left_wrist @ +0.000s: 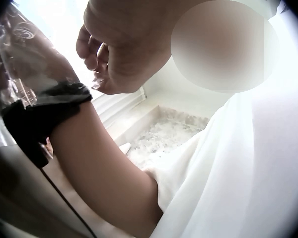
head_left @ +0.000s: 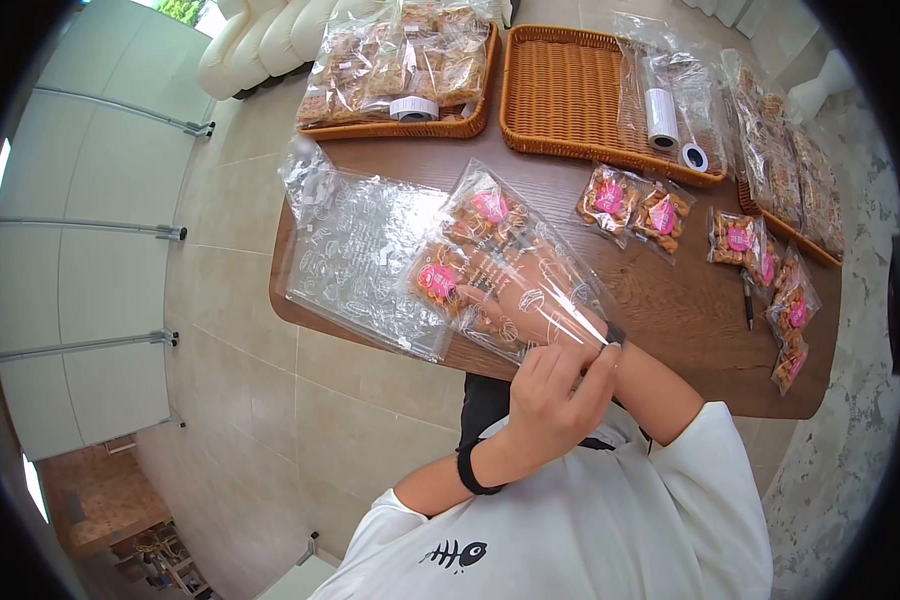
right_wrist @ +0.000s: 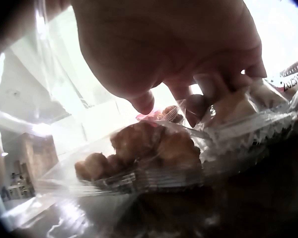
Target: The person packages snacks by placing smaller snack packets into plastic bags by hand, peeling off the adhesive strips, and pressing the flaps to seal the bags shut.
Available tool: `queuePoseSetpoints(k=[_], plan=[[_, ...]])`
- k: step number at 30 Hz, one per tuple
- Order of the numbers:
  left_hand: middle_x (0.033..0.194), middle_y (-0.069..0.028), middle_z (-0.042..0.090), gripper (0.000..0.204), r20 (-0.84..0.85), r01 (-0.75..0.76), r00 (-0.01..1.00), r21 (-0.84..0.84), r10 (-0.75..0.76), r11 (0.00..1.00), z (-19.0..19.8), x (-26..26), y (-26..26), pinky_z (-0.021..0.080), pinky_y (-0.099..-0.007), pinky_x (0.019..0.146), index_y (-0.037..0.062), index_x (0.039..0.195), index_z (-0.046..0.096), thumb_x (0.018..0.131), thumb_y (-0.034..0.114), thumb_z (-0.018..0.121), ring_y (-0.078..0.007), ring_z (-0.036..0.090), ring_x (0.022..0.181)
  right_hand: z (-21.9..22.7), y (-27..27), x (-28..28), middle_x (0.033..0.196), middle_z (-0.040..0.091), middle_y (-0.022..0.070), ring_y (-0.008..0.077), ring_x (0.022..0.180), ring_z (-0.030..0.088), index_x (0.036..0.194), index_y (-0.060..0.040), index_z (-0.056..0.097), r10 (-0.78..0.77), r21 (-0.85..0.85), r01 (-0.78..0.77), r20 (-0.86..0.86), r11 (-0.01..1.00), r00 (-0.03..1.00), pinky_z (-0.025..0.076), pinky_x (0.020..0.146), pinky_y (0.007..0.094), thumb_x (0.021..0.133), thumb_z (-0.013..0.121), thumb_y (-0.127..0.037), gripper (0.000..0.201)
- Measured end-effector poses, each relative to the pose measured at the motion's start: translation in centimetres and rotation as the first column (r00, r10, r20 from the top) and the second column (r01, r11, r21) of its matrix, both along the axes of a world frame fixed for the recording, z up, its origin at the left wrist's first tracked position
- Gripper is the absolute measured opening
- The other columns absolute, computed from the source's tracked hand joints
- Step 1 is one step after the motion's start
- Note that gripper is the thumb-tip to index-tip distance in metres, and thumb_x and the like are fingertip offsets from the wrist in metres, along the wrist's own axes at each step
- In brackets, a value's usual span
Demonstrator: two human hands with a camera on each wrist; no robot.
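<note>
My right hand is inside a clear printed bag, reaching in past the wrist. Two snack packets with pink labels lie in that bag, an upper packet and a lower packet. In the right wrist view the right hand hovers over the brown snack pieces, thumb apart from the fingers, some fingertips at a packet on the right. At the bag's mouth, beside the right wrist, my left hand pinches the film. The left wrist view has the left hand above the right forearm.
Flat clear bags lie to the left. Loose snack packets and a pen are on the right of the table. Behind stand a filled basket, a basket with label rolls, and more packaged snacks.
</note>
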State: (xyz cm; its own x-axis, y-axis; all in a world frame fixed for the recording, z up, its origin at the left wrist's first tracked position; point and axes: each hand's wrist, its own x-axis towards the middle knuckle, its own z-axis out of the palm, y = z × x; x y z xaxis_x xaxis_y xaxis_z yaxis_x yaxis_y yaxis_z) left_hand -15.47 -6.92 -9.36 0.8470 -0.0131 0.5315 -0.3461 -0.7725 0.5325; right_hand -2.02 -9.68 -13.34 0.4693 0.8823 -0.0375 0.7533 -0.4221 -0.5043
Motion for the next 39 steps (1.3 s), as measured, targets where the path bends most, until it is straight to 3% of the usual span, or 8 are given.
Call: queuePoseSetpoints(k=[4,9,14,19,25,31,34,39], plan=[[0.101,-0.0050,0.065,0.041,-0.083,0.160,0.983,-0.020,-0.161,0.987,1.6,0.8,3.4,0.048,-0.0387,0.075,0.0068,0.121,0.073,0.082,0.014,0.084,-0.0230,0.060,0.086,-0.6,-2.3,-0.7,0.100,0.073,0.0140,0.0304,0.102,0.072,0.132,-0.0127,0.065,0.012,-0.017,-0.012,0.005,1.000,1.000,0.056,0.093,0.0451,0.088,0.073,-0.018,0.045],[0.108,-0.0120,0.063,0.039,-0.245,-0.082,0.968,-0.085,0.059,0.993,2.2,6.4,13.1,0.050,-0.0370,0.082,0.0043,0.128,0.068,0.096,0.025,0.074,-0.0247,0.061,0.094,-0.1,-1.2,-1.1,0.098,0.073,0.0169,0.0350,0.094,0.072,0.130,-0.0130,0.064,-0.105,-0.044,0.107,0.033,0.993,0.994,0.057,0.079,0.0468,0.090,0.069,-0.015,0.040],[0.123,-0.0147,0.060,0.036,-0.429,-0.040,0.903,-0.009,0.033,0.999,-3.5,15.8,20.0,0.048,-0.0386,0.098,0.0157,0.139,0.067,0.108,0.029,0.057,-0.0306,0.058,0.113,-1.0,0.3,-0.4,0.083,0.075,0.0154,0.0369,0.074,0.074,0.135,-0.0147,0.061,-0.133,-0.160,0.136,0.035,0.978,0.991,0.059,0.066,0.0504,0.093,0.063,-0.012,0.042],[0.156,-0.0170,0.048,0.046,-0.548,0.245,0.832,0.233,-0.081,0.941,-4.5,18.5,19.2,0.029,-0.0507,0.122,0.0230,0.142,0.067,0.111,0.044,0.040,-0.0384,0.044,0.140,0.3,1.0,-0.4,0.099,0.077,0.0160,0.0331,0.086,0.078,0.124,-0.0096,0.068,-0.130,-0.241,0.139,0.050,0.961,0.990,0.061,0.073,0.0511,0.085,0.075,-0.014,0.040],[0.149,-0.0220,0.053,0.041,-0.580,0.319,0.795,0.153,-0.176,0.936,-4.7,18.2,19.6,0.036,-0.0525,0.118,0.0156,0.134,0.068,0.111,0.039,0.043,-0.0445,0.042,0.144,-2.2,0.7,-0.5,0.084,0.075,0.0156,0.0334,0.074,0.075,0.124,-0.0103,0.065,-0.141,-0.016,0.148,0.211,0.989,0.967,0.057,0.066,0.0501,0.089,0.067,-0.015,0.035],[0.143,-0.0255,0.057,0.041,-0.568,0.288,0.792,0.024,-0.224,0.957,-5.0,17.2,19.3,0.038,-0.0521,0.118,0.0108,0.137,0.064,0.113,0.037,0.043,-0.0469,0.038,0.146,-0.6,0.8,-0.5,0.092,0.074,0.0148,0.0335,0.082,0.075,0.110,-0.0076,0.068,-0.215,-0.077,0.218,0.039,0.973,0.976,0.056,0.073,0.0479,0.084,0.073,-0.015,0.028],[0.146,-0.0200,0.055,0.047,-0.626,0.290,0.747,0.001,-0.225,0.957,-4.5,16.9,19.2,0.033,-0.0474,0.123,0.0085,0.142,0.061,0.114,0.040,0.040,-0.0399,0.035,0.150,-2.3,0.8,-0.9,0.091,0.074,0.0142,0.0335,0.080,0.074,0.110,-0.0080,0.067,-0.199,-0.018,0.207,0.204,0.978,0.959,0.056,0.070,0.0468,0.085,0.071,-0.015,0.026],[0.148,-0.0253,0.051,0.048,-0.561,0.226,0.814,0.070,-0.149,0.972,-4.2,16.2,19.2,0.040,-0.0497,0.117,0.0097,0.147,0.058,0.111,0.041,0.049,-0.0455,0.043,0.143,-1.4,1.2,-0.8,0.084,0.073,0.0144,0.0336,0.074,0.073,0.114,-0.0089,0.068,-0.223,-0.075,0.235,0.140,0.969,0.965,0.056,0.066,0.0484,0.090,0.064,-0.014,0.025]])
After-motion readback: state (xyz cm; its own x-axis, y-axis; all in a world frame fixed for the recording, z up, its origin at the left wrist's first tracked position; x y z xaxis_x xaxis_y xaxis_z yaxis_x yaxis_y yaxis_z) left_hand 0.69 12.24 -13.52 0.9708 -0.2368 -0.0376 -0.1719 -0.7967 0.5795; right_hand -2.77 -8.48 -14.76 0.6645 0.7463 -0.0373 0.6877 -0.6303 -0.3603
